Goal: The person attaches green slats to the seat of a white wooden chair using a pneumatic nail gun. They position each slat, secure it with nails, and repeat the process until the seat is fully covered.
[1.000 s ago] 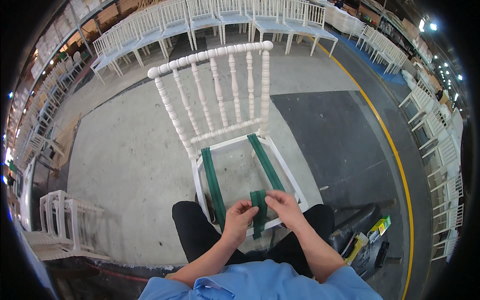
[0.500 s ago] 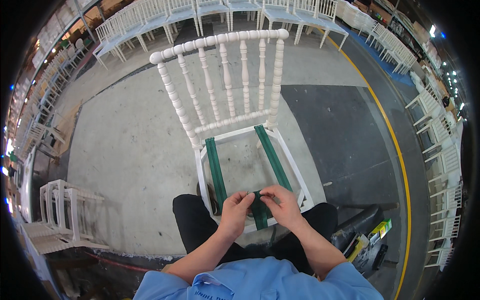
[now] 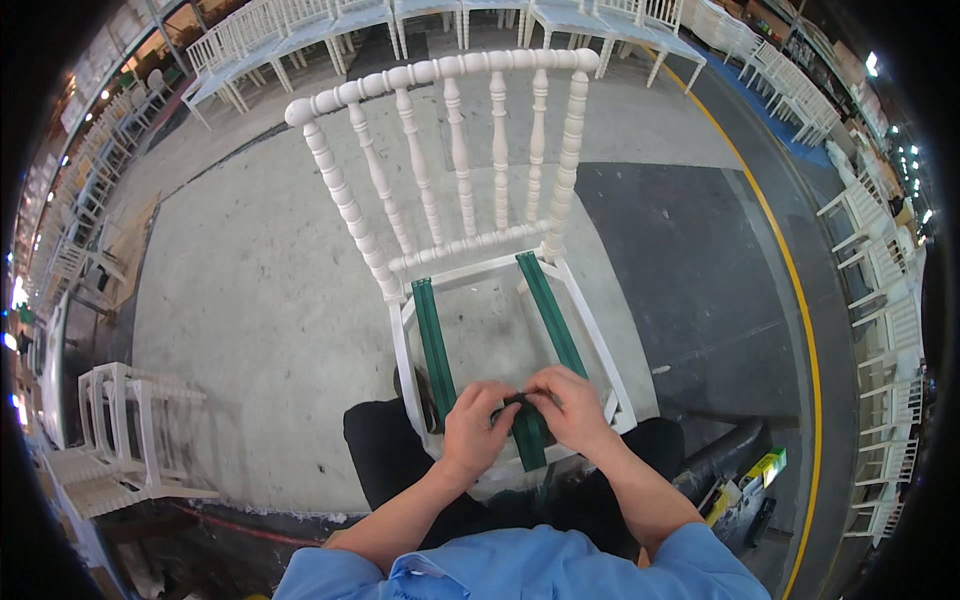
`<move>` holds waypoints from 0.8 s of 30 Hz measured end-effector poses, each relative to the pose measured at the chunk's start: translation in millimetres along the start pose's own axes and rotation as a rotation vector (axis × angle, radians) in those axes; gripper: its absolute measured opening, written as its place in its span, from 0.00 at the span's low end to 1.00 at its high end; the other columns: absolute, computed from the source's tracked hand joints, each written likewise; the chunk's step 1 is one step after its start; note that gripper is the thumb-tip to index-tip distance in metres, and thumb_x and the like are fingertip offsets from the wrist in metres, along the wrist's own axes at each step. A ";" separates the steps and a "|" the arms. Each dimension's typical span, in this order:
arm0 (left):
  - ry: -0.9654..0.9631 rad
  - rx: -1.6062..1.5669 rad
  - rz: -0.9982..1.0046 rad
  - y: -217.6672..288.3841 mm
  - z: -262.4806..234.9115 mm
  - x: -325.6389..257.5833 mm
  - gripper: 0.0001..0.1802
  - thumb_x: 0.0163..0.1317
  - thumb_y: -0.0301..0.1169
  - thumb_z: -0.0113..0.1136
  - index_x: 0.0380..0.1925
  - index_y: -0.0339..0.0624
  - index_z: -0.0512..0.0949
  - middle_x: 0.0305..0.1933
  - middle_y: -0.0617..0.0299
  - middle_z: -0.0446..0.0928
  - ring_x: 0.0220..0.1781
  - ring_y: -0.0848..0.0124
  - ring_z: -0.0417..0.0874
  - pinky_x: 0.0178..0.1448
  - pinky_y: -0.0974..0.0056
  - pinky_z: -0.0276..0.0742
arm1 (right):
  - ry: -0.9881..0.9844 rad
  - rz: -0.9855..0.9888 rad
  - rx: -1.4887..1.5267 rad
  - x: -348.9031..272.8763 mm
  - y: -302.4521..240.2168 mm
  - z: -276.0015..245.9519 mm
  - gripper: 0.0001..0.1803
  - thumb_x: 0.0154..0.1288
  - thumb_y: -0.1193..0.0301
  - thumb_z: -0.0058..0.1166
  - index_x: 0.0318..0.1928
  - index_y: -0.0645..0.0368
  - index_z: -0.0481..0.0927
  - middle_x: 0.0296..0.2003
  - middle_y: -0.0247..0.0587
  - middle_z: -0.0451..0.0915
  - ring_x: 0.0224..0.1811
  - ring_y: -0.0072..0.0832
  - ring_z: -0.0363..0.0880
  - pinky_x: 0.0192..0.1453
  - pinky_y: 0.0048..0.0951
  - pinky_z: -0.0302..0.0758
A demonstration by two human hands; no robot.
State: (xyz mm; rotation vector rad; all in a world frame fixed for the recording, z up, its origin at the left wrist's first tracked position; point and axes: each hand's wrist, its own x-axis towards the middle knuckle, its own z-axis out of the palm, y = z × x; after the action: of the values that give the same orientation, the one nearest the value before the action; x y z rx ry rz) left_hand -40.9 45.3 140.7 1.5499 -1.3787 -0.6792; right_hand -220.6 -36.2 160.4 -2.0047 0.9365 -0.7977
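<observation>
A white wooden chair frame [image 3: 612, 375] with a turned spindle back stands between my knees, its seat open. Two green webbing straps, a left one [image 3: 433, 350] and a right one [image 3: 548, 310], run from the back rail toward the front. Over the front rail I hold a third green webbing strap [image 3: 529, 450], its lower part hanging down across the rail. My left hand [image 3: 476, 432] pinches the strap's upper end from one side. From the other side my right hand [image 3: 572, 408] pinches the same end. That end looks folded, partly hidden by my fingers.
Beside my right knee is a dark surface holding a yellow-green box [image 3: 768, 466] and other small items. A white chair [image 3: 125, 440] lies tipped at the left. Rows of white chairs [image 3: 350, 22] line the back and right. A yellow line [image 3: 800, 310] crosses the floor.
The strap's upper end stood flat between my fingers and now looks folded and narrower. Both hands have closed in around it. The view has shifted slightly.
</observation>
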 end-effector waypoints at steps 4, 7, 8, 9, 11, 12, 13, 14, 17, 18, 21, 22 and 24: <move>0.023 0.078 0.092 -21.1 1.8 27.3 0.10 0.63 0.26 0.75 0.43 0.41 0.86 0.47 0.54 0.83 0.48 0.55 0.88 0.51 0.57 0.84 | -0.017 0.022 0.000 25.3 14.9 4.6 0.07 0.67 0.80 0.65 0.45 0.62 0.86 0.41 0.47 0.84 0.41 0.44 0.87 0.45 0.38 0.82; -0.002 0.072 0.023 -42.4 5.2 51.2 0.09 0.63 0.27 0.75 0.42 0.39 0.86 0.43 0.53 0.84 0.47 0.56 0.89 0.50 0.57 0.84 | -0.046 0.038 -0.011 49.0 33.1 10.7 0.06 0.67 0.79 0.65 0.44 0.62 0.86 0.40 0.48 0.83 0.42 0.46 0.86 0.45 0.40 0.81; -0.020 0.069 -0.015 -51.5 7.2 62.2 0.08 0.64 0.27 0.74 0.41 0.39 0.86 0.42 0.53 0.84 0.46 0.56 0.89 0.50 0.57 0.84 | -0.058 0.038 -0.017 60.5 42.6 13.9 0.06 0.67 0.78 0.64 0.44 0.62 0.86 0.39 0.48 0.83 0.42 0.46 0.85 0.45 0.40 0.81; -0.037 0.069 -0.054 -61.8 9.8 74.9 0.08 0.65 0.28 0.73 0.41 0.38 0.86 0.41 0.53 0.85 0.46 0.55 0.89 0.50 0.56 0.84 | -0.071 0.037 -0.023 73.6 54.1 17.8 0.06 0.68 0.78 0.64 0.43 0.62 0.87 0.38 0.48 0.82 0.41 0.46 0.85 0.44 0.40 0.80; -0.021 0.015 -0.097 -86.1 15.7 106.3 0.09 0.66 0.29 0.72 0.44 0.38 0.85 0.39 0.52 0.85 0.43 0.55 0.89 0.49 0.55 0.83 | -0.093 0.073 -0.035 106.2 81.5 30.7 0.06 0.68 0.76 0.63 0.44 0.62 0.87 0.38 0.49 0.82 0.41 0.47 0.84 0.45 0.41 0.80; -0.033 0.001 -0.158 -99.2 18.5 122.1 0.10 0.67 0.29 0.71 0.46 0.38 0.85 0.38 0.52 0.85 0.42 0.54 0.89 0.48 0.54 0.83 | -0.102 0.091 -0.041 124.6 96.9 38.9 0.06 0.68 0.75 0.63 0.44 0.62 0.87 0.38 0.49 0.82 0.41 0.47 0.84 0.46 0.41 0.80; 0.012 0.023 -0.129 -112.2 21.0 136.9 0.11 0.66 0.29 0.70 0.47 0.39 0.84 0.39 0.51 0.85 0.44 0.53 0.88 0.50 0.52 0.83 | -0.091 0.101 -0.091 143.9 112.7 48.0 0.06 0.68 0.75 0.63 0.43 0.61 0.87 0.38 0.50 0.83 0.41 0.47 0.84 0.47 0.42 0.79; 0.037 0.056 -0.142 -124.9 23.6 150.0 0.13 0.66 0.29 0.70 0.49 0.39 0.84 0.41 0.51 0.86 0.46 0.52 0.88 0.52 0.51 0.82 | -0.081 0.113 -0.141 163.3 128.6 57.9 0.06 0.67 0.74 0.64 0.43 0.61 0.88 0.38 0.51 0.83 0.42 0.48 0.84 0.48 0.43 0.79; 0.080 0.253 -0.070 -156.3 25.7 166.0 0.17 0.65 0.28 0.68 0.54 0.41 0.82 0.45 0.50 0.86 0.53 0.49 0.85 0.58 0.48 0.80 | -0.049 0.190 -0.199 208.5 171.4 80.7 0.06 0.66 0.73 0.65 0.41 0.61 0.88 0.38 0.52 0.84 0.44 0.50 0.84 0.50 0.45 0.79; 0.040 0.351 -0.093 -164.3 26.3 169.0 0.19 0.65 0.28 0.67 0.56 0.41 0.82 0.46 0.50 0.86 0.55 0.48 0.84 0.60 0.47 0.79 | -0.055 0.297 -0.225 221.4 183.5 85.6 0.06 0.65 0.72 0.66 0.40 0.60 0.88 0.38 0.52 0.85 0.44 0.50 0.84 0.51 0.46 0.79; 0.090 0.403 0.058 -178.6 34.3 172.8 0.21 0.64 0.27 0.68 0.58 0.40 0.81 0.56 0.51 0.83 0.64 0.45 0.79 0.70 0.44 0.72 | -0.037 0.153 -0.263 243.4 209.5 100.5 0.07 0.65 0.69 0.66 0.39 0.59 0.89 0.37 0.52 0.87 0.47 0.52 0.85 0.54 0.48 0.80; 0.058 0.441 0.059 -181.3 37.2 174.2 0.21 0.64 0.27 0.68 0.58 0.40 0.81 0.59 0.50 0.82 0.65 0.44 0.78 0.72 0.43 0.71 | -0.061 0.214 -0.314 247.4 214.2 104.8 0.08 0.65 0.69 0.66 0.40 0.58 0.90 0.38 0.51 0.88 0.47 0.52 0.85 0.55 0.48 0.80; 0.071 0.509 0.135 -185.4 43.3 178.4 0.25 0.65 0.28 0.68 0.62 0.40 0.79 0.67 0.50 0.77 0.72 0.41 0.72 0.77 0.38 0.66 | 0.003 0.172 -0.342 251.1 219.6 111.9 0.07 0.65 0.67 0.65 0.38 0.56 0.91 0.37 0.49 0.89 0.47 0.50 0.86 0.55 0.49 0.81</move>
State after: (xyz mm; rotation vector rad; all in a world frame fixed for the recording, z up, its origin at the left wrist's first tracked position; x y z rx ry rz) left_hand 44.5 -147.9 -12.6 1.8257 -1.6677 -0.1897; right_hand -73.9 -295.2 -27.2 -2.1719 1.2989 -0.5744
